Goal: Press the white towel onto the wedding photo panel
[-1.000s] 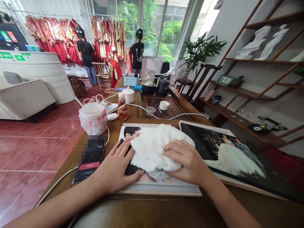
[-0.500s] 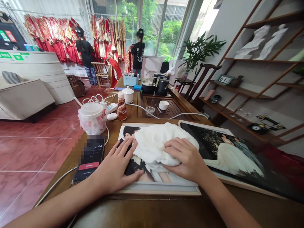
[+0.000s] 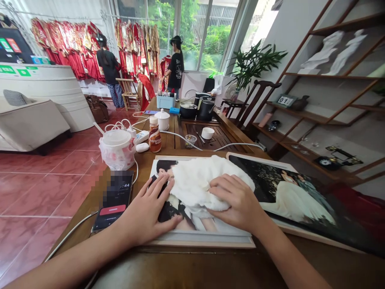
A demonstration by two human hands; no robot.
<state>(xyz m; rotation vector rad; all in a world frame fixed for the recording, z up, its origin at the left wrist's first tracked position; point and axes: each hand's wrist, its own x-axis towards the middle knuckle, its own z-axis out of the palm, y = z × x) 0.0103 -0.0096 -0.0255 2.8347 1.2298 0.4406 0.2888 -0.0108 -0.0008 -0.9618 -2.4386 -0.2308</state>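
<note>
A framed photo print with a pale wood edge lies flat on the table before me. Bunched over its upper right part is a white fluffy cloth. My right hand grips the cloth's near right side, fingers curled into it. Spread flat on the left part of the print, my left hand holds nothing; its fingertips come close to the cloth's left edge. To the right, a second framed photo with a dark background and a white gown lies at an angle, partly behind the cloth.
Left of the print are a phone with a cable and a bagged tub. Beyond stand a coffee bottle, a lidded white cup and a small white bowl. Two people stand by the garment racks; shelves rise at right.
My right hand and the white cloth have shifted very slightly to the right. My left hand stays in place. One person by the window has turned.
</note>
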